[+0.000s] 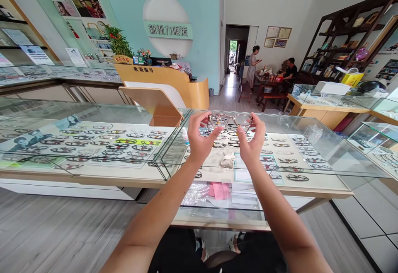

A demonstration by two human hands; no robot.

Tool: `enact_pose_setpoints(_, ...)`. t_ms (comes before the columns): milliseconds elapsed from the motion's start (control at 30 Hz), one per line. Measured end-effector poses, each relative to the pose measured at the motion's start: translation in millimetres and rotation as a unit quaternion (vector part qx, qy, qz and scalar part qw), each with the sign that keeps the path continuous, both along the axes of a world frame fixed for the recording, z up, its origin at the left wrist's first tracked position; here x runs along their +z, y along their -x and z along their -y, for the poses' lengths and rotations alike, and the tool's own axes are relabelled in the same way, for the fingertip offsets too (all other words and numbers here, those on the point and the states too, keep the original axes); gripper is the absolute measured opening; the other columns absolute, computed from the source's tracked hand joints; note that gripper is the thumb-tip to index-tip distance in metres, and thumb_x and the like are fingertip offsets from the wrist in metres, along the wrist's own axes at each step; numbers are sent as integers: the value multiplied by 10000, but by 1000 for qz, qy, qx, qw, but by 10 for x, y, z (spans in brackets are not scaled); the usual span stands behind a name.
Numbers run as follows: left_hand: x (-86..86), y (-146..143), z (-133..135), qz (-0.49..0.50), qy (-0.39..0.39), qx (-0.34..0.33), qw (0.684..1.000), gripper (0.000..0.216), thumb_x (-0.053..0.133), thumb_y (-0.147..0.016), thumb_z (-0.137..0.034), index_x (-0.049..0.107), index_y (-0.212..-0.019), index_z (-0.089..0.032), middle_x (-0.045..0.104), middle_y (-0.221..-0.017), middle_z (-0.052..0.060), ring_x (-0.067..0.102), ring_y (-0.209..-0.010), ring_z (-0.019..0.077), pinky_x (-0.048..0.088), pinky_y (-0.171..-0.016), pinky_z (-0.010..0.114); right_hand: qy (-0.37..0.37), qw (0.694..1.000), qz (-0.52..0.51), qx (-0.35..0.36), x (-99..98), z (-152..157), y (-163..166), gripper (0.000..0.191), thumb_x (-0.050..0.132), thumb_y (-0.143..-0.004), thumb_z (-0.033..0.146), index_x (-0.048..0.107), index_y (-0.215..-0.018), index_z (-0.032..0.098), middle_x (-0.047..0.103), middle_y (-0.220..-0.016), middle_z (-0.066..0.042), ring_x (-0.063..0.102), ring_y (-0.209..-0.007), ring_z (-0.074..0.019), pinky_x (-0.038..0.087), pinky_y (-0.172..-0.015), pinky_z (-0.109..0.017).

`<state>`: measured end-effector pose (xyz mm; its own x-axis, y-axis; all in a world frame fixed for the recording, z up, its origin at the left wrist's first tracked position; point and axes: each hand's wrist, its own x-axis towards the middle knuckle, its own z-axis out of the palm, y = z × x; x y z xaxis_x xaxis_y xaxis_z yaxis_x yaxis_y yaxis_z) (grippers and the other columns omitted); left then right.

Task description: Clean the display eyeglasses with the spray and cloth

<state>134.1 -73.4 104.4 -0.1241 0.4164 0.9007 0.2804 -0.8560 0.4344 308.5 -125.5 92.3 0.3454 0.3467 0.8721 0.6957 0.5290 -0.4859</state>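
Left hand (200, 138) and right hand (252, 140) fingers pinch opposite sides of the glasses (229, 119), held up over the glass tabletop (337, 169), likely so the lenses sit mostly uncovered, cloth (228, 160) nearer, bottle (185, 136) at left.

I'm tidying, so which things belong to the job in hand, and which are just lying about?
Job: pale translucent-framed eyeglasses between left hand and right hand; perhaps crumpled beige cloth, small white plastic bottle.

Apparently just lying about: bright pink paper, tilted brown board.
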Motion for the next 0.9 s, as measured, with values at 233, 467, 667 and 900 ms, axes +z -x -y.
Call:
enact_pose_setpoints(233, -76, 20, -49, -7, 23, -4, 1000, 642, 789, -881, -691, 706, -1352, -262, 701, -1169, 99, 679, -1040, 245, 585, -876, 403, -14, 1000, 13, -8, 3, 10, -4, 592, 641, -1017, 486, 519, -1551, 263, 689, -1252, -130, 619, -1072, -284, 526, -953, -493)
enact_pose_setpoints(467, -89, 28, -62, -12, 24, -5, 1000, 653, 788, -876, -698, 705, -1363, -270, 700, -1183, 103, 685, -1061, 256, 593, -888, 415, -21, 1000, 18, -12, -21, -10, -16, 597, 646, -1014, 494, 514, -1553, 276, 689, -1255, -130, 624, -1100, -297, 532, -953, -500)
enact_pose_setpoints(667, -101, 30, -54, -11, 19, -6, 1000, 625, 803, -884, -661, 707, -1359, -267, 699, -1176, 98, 682, -1046, 249, 575, -861, 400, -19, 1000, 14, -11, -22, -13, -6, 590, 661, -1005, 485, 530, -1540, 271, 694, -1246, -126, 625, -1091, -292, 534, -956, -498)
enact_pose_setpoints(900, -36, -19, 12, -22, 30, 21, 999, 595, 808, -890, -644, 704, -1337, -265, 703, -1140, 87, 675, -1029, 239, 580, -859, 397, 3, 1000, -22, 5, -84, -43, -5, 568, 621, -1025, 457, 526, -1550, 261, 683, -1258, -126, 631, -1106, -281, 533, -961, -487)
